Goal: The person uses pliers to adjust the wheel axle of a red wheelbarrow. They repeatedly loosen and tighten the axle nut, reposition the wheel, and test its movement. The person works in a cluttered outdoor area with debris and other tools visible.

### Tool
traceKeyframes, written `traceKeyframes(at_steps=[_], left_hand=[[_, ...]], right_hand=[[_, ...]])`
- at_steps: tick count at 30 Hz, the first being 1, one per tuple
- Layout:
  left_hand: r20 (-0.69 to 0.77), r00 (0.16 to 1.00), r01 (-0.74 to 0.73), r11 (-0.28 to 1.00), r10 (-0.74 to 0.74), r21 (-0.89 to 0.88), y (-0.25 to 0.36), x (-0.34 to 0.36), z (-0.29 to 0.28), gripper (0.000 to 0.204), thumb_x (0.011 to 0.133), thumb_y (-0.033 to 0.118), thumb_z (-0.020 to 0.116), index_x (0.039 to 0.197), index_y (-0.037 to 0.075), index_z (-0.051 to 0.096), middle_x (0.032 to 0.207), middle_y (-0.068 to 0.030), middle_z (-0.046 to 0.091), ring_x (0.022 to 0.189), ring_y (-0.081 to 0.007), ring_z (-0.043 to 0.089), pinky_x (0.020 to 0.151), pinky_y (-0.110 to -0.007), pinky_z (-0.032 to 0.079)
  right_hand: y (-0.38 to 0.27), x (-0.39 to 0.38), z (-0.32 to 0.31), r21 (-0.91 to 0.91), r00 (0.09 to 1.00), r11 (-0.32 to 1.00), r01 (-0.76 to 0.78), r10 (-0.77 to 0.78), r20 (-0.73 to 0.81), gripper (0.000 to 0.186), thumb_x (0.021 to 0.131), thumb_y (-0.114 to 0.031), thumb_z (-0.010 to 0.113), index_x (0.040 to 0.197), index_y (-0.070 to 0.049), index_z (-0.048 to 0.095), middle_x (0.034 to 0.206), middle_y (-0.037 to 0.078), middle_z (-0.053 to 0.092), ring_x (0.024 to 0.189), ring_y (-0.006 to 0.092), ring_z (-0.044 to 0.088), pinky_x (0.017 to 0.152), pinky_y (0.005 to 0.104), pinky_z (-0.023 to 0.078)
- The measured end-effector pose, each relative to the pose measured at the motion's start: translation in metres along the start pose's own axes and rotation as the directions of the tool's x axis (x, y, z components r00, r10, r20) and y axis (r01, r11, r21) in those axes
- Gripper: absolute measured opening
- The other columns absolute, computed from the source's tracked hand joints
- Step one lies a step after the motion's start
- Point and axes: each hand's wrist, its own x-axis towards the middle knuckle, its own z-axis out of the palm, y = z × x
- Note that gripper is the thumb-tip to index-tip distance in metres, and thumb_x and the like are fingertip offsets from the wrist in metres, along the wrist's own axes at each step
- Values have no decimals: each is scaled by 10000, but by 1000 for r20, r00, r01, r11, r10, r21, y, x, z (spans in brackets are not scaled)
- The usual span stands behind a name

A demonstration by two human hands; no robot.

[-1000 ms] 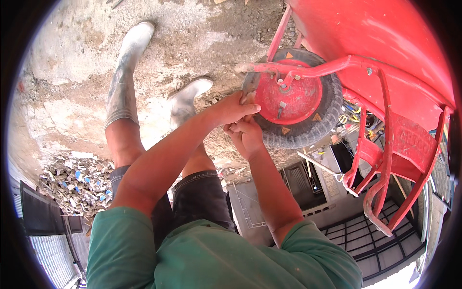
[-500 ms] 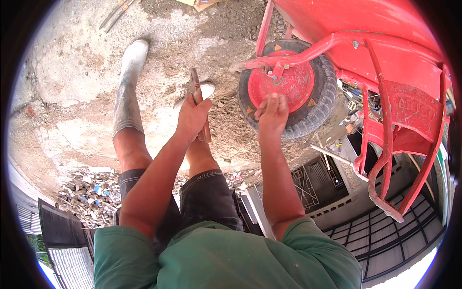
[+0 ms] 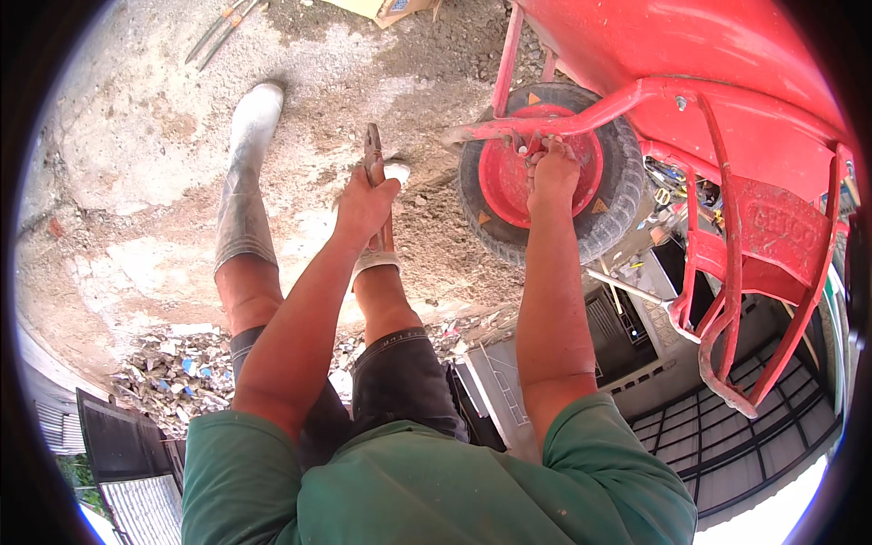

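My left hand [image 3: 363,204] grips a rusty, plier-like metal tool [image 3: 372,141], held upright above my boot and left of the wheel. My right hand [image 3: 552,171] has its fingers closed at the axle fittings in the middle of the wheel [image 3: 495,204]; what they hold there is hidden by the fingers. The wheel has a dusty black tyre and red hub and belongs to a tipped red wheelbarrow [image 3: 654,41]. Its bent red tube frame [image 3: 618,100] crosses above my right hand.
Long-handled tools [image 3: 218,36] lie on the rough concrete [image 3: 136,154] at top left, with cardboard [image 3: 372,9] at the top. Rubble [image 3: 173,372] is heaped at lower left. More small tools [image 3: 663,191] lie behind the wheelbarrow. A dark grille [image 3: 718,436] and building stand at lower right.
My hands, together at the wheel earlier, have separated: my left moved left with the tool now visible in it, while my right has moved up onto the wheel's axle.
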Motion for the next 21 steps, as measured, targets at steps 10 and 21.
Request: traceKeyframes(at_steps=[10, 21], left_hand=[[0, 999, -36, 999, 36, -25, 19, -6, -7, 480, 803, 336, 628, 1066, -54, 532, 936, -243, 657, 885, -367, 657, 814, -459, 508], [6, 999, -46, 999, 46, -6, 14, 0, -4, 470, 813, 332, 634, 1062, -52, 527, 975, -246, 648, 917, -371, 649, 842, -451, 501]], right_hand=[[7, 4, 2, 2, 956, 958, 287, -286, -67, 98, 972, -87, 614, 962, 10, 616, 913, 124, 683, 694, 139, 619, 542, 300, 489], [28, 28, -7, -84, 957, 954, 289, -289, 5, 181, 927, -67, 654, 1059, 18, 563, 843, 104, 627, 725, 190, 615, 649, 354, 498]])
